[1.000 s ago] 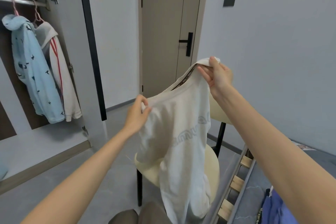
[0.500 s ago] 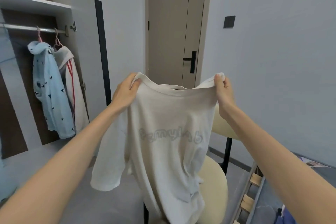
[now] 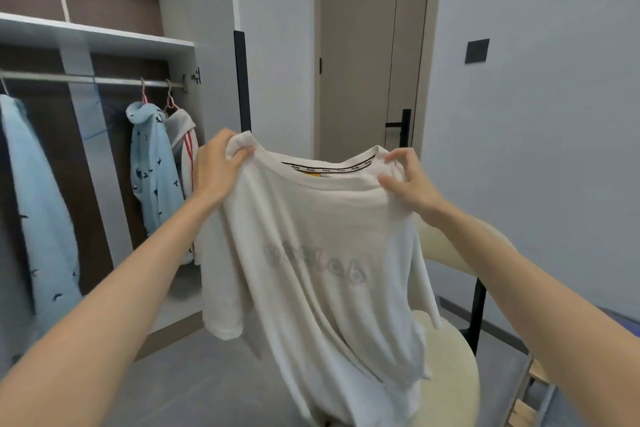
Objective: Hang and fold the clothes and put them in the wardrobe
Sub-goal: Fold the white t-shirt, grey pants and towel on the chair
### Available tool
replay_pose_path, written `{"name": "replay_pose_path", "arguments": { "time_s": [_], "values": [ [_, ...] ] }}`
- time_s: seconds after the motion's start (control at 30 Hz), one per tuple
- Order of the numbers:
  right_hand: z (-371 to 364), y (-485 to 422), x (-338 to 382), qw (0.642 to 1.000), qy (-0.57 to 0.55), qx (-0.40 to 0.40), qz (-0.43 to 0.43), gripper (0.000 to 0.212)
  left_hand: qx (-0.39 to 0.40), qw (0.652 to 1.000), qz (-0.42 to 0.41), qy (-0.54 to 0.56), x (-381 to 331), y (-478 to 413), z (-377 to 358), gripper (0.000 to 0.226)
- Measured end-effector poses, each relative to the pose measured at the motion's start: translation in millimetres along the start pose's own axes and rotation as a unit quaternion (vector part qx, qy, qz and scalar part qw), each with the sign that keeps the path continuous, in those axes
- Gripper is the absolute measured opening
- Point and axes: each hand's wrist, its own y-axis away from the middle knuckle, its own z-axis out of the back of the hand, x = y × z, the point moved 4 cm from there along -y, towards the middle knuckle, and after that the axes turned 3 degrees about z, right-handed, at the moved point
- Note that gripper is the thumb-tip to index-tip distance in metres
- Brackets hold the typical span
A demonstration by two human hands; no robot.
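Beside the wardrobe [image 3: 104, 42], left hand [image 3: 214, 168] and right hand [image 3: 410, 184] each grip a shoulder of the white T-shirt [image 3: 311, 253], which hangs lengthwise below them.

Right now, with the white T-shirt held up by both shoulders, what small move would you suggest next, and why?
Probably lower the T-shirt onto the chair for folding: the left hand and right hand hold its shoulders spread, it hangs over the chair, and neither holds a hanger.

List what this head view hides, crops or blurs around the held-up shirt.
1. Chair seat, head view: mostly behind the white T-shirt.
2. Shirt's grey lettering: blurred, unreadable.
3. Leftmost blue garment: cropped by the left edge.
4. Slatted frame: cropped at the bottom-right corner.
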Motion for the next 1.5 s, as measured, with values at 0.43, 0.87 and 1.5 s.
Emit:
{"name": "replay_pose_path", "arguments": {
  "time_s": [0.43, 0.87, 1.5],
  "values": [
    [-82.8, -35.0, 13.9, 0.996, 0.023, 0.071, -0.056, 0.041, -0.174, 0.983, -0.015, -0.059, 45.0, 6.7, 85.7, 0.027],
    [-94.2, -30.6, 2.8, 0.989, 0.011, 0.127, -0.068, 0.053, 0.181, 0.946, 0.117, -0.241, 120.9, 34.2, 70.4, 0.059],
    [-79.7, -34.9, 1.5, 0.996, 0.07, -0.05, -0.036, 0.027, 0.468, 0.838, 0.258, 0.116, 127.8, 86.4, 33.5, 0.085]
  ]
}}
